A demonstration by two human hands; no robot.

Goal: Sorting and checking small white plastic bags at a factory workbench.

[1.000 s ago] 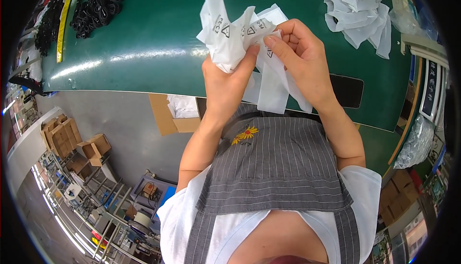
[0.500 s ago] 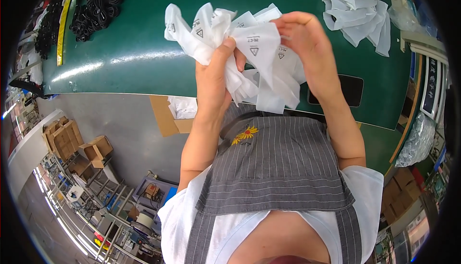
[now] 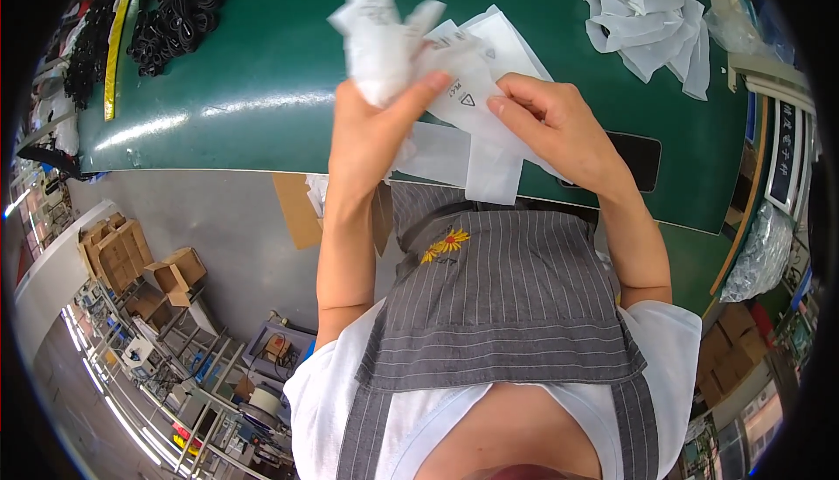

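Note:
My left hand [image 3: 376,131] is closed round a crumpled bunch of white plastic bags [image 3: 377,48], their tops sticking up blurred above the thumb. With thumb and fingers, my right hand [image 3: 559,126] pinches a white printed plastic bag [image 3: 468,96] that stretches across to the left hand. Beneath and behind the hands, more flat white bags [image 3: 495,170] lie on the green table, some reaching its near edge. A dark phone [image 3: 636,161] rests on the table beside my right wrist, partly covered by it.
A heap of white bags [image 3: 647,26] sits at the far right of the green table [image 3: 253,61]. Coiled black cables [image 3: 179,13] are piled at the far left, near a yellow measuring strip [image 3: 120,43]. Below the table edge stands an open cardboard box [image 3: 297,209].
My left hand has tilted the bunch upright and moved slightly left. The right hand has come down and now pinches a bag; flat bags on the table are more exposed.

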